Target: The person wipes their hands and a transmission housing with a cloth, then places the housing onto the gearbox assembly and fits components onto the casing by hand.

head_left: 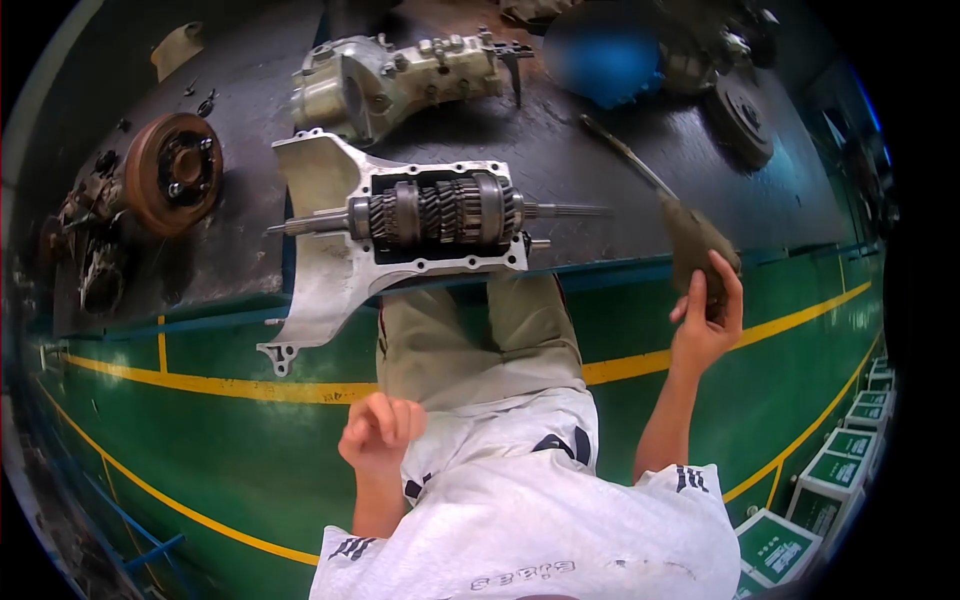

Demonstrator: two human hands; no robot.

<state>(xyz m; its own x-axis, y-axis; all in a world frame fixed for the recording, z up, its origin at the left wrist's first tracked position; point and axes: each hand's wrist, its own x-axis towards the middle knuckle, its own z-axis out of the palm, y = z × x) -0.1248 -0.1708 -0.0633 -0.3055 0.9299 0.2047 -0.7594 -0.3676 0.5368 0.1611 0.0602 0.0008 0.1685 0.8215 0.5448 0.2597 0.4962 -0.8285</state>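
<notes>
Two bare hands reach out from our white short-sleeved shirt point(530, 530). We have our left hand point(381, 431) in front of the shirt, its fingers curled loosely toward the palm, nearly closed; we see nothing in it, though blur hides the inside. Beyond the shirt are our khaki trousers point(450, 345), over a green floor point(220, 470) with yellow lines. To our right on the floor stand white boxes with green panels point(782, 548).

Our right hand point(712, 305) is farther forward, its fingers partly bent and closed on the near end of a brownish rag point(695, 238) at the bench edge. A thin rod point(622, 148) slants away from the rag's far end; we cannot tell whether they are joined.

On the dark workbench point(240, 260), in front of us, lies an open gearbox housing half point(318, 290), its flared end overhanging the near edge. Gear shafts with helical gears point(440, 212) lie across it, splined ends sticking out both sides. Left of it sits a rusty brake drum point(150, 180) around a hub with studs.

Behind the housing we see a second transmission case point(425, 75), with a dark caliper-like tool point(513, 68) at its right end. Farther right are a blurred blue round object point(605, 58) and a grey disc point(742, 115).
</notes>
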